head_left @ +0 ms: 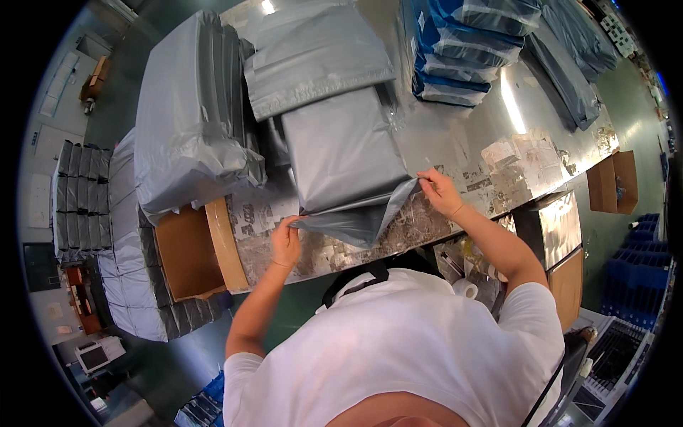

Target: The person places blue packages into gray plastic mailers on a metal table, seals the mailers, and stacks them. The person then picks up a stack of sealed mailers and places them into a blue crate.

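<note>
A grey plastic mailing bag (345,146) with something flat and boxy inside lies on the metal table in front of me. Its near end hangs loose in a wide flap. At the flap's left corner, my left hand (286,242) pinches the plastic. The opposite corner is gripped by my right hand (440,191), so the edge stretches between them and sags in the middle. Just beyond lies a stack of grey bags (320,57), overlapping the bag's far end. What the bag contains is hidden.
Tall filled grey bags (185,107) stand at the left, above an open cardboard box (186,252). Blue and clear packs (462,53) are piled at the back right. Worn tape residue marks the table (491,142). Another carton (613,181) sits beyond its right edge.
</note>
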Available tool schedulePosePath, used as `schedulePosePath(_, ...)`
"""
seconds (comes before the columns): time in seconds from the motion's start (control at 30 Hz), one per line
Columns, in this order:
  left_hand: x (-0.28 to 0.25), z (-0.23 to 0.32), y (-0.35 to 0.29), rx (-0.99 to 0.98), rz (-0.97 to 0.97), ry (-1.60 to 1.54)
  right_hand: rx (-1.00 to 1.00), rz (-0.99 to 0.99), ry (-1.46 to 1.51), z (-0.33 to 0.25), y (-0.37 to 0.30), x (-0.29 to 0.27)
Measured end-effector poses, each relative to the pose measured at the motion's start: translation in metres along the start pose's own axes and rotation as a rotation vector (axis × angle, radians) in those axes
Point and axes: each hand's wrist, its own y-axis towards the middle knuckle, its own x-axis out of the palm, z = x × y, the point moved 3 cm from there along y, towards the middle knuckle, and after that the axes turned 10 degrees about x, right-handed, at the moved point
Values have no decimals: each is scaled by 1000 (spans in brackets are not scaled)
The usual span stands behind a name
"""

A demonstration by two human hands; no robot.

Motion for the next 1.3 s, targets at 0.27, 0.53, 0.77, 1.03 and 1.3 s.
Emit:
schedulePosePath(0.27, -1, -51, 32, -195, 576, -51, 419, 180, 1042, 16, 58, 9)
schedulePosePath(0.53, -14, -41, 16, -197, 391, 31, -252, -344, -231, -46, -12, -27)
schedulePosePath(0.77, -18, -46, 16, -179, 380, -59, -486, -360, -134, -27, -22, 19)
schedulePosePath(1.03, -9, -30, 40, -151, 623, 183, 247, 413, 259, -18, 17, 46)
schedulePosePath(1.3, 13, -85, 47, -271, 377, 313, 561, 262, 298, 49, 28, 92)
